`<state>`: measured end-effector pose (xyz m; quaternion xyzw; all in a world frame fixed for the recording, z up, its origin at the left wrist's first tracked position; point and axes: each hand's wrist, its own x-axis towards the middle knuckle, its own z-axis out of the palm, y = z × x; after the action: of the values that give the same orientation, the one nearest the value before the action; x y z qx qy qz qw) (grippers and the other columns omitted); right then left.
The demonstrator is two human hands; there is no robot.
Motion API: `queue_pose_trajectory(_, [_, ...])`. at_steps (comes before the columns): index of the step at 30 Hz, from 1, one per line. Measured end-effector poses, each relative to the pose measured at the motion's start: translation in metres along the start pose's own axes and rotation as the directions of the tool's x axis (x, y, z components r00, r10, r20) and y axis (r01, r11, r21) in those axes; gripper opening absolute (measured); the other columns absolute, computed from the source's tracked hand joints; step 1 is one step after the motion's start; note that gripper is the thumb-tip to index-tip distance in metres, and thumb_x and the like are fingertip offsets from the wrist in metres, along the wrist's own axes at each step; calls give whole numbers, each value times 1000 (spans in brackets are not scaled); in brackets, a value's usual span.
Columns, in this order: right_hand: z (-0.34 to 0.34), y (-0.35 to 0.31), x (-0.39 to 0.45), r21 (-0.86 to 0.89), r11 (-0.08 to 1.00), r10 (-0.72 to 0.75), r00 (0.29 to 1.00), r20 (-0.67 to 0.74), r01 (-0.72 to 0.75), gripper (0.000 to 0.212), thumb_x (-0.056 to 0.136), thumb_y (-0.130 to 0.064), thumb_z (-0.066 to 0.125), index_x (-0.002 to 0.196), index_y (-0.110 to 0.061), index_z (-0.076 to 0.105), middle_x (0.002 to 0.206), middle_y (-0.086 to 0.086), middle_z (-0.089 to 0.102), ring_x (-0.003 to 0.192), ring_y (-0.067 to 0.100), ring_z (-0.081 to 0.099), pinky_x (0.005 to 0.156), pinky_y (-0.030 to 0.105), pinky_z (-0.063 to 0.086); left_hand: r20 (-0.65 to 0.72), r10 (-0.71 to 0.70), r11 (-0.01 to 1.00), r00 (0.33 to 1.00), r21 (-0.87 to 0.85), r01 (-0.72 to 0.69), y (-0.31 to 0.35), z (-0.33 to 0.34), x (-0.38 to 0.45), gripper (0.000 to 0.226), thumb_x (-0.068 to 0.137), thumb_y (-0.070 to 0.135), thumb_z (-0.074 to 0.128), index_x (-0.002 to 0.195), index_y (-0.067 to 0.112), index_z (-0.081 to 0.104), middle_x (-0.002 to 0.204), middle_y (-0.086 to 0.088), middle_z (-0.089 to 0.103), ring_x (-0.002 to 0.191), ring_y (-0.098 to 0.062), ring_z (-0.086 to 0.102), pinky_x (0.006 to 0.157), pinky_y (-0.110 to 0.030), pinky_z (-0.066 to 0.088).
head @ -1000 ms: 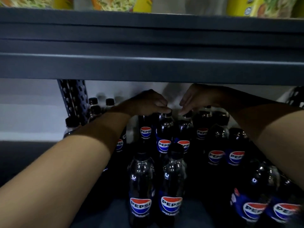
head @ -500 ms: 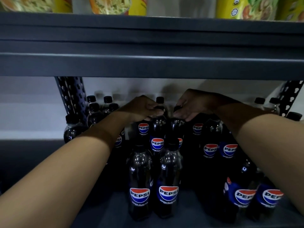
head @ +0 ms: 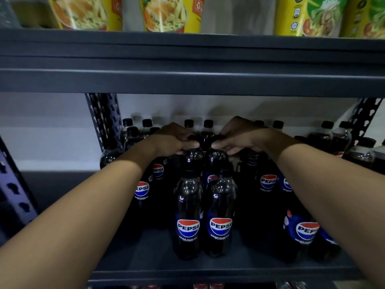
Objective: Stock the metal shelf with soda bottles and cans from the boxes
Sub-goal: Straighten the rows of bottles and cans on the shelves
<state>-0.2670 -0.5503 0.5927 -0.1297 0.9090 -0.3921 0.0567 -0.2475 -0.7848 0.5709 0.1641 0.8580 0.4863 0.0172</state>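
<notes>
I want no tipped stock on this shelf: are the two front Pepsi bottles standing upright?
Upright. Both front Pepsi bottles stand on their bases on the shelf, caps up, labels level, side by side.

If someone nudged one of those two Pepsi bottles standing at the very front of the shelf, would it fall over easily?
Probably fairly easily. The front Pepsi bottle is tall and narrow, so a push near its cap would likely tip it. It looks full of dark soda, so it is probably heavy enough to resist a light touch. Its neighbour stands close beside it and might get knocked.

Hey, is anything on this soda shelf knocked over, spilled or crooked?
Nothing stands out. The Pepsi bottles stand upright on the shelf, and each hand, left and right, grips a bottle top.
</notes>
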Motion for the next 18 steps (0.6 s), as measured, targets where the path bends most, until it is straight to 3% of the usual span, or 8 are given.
queue_pose_trajectory(3, [4,-1,-1,-4,1000,-9,1000,-8,9,32,77,-23,89,95,-1,74,83,10,74,88,22,76,86,38,62,-9,16,998,1000,63,-15,-3,-4,-4,50,86,32,80,133,18,68,126,1,71,109,-16,71,96,-36,60])
queue_pose_trajectory(5, [7,0,0,-3,1000,-16,1000,-23,16,30,75,-25,90,90,-4,73,77,7,72,85,23,75,86,39,62,-11,23,997,1000,74,-22,-5,-6,-7,55,85,35,81,134,16,67,128,-3,71,110,-17,71,96,-39,60])
queue_pose_trajectory(11, [14,0,2,-12,1000,-15,997,-75,14,29,72,-28,92,91,-12,76,82,7,75,84,26,77,85,40,62,-30,28,997,999,67,-25,-5,-7,-11,33,86,21,82,118,18,74,98,1,78,97,-16,75,91,-34,62])
queue_pose_trajectory(14, [16,1,3,-14,1000,-6,996,-85,5,42,70,-30,93,103,-9,75,88,9,76,82,24,77,85,42,63,-49,49,994,998,99,-44,-5,-6,-11,28,85,19,84,111,24,75,89,1,78,91,-16,76,82,-28,63])
queue_pose_trajectory(18, [17,0,0,4,1000,-11,994,-107,12,42,71,-27,93,104,-7,75,88,10,76,83,26,77,84,42,63,-60,67,992,996,112,-60,-5,-6,-12,34,85,17,83,118,20,75,75,13,74,75,0,73,66,-13,55])
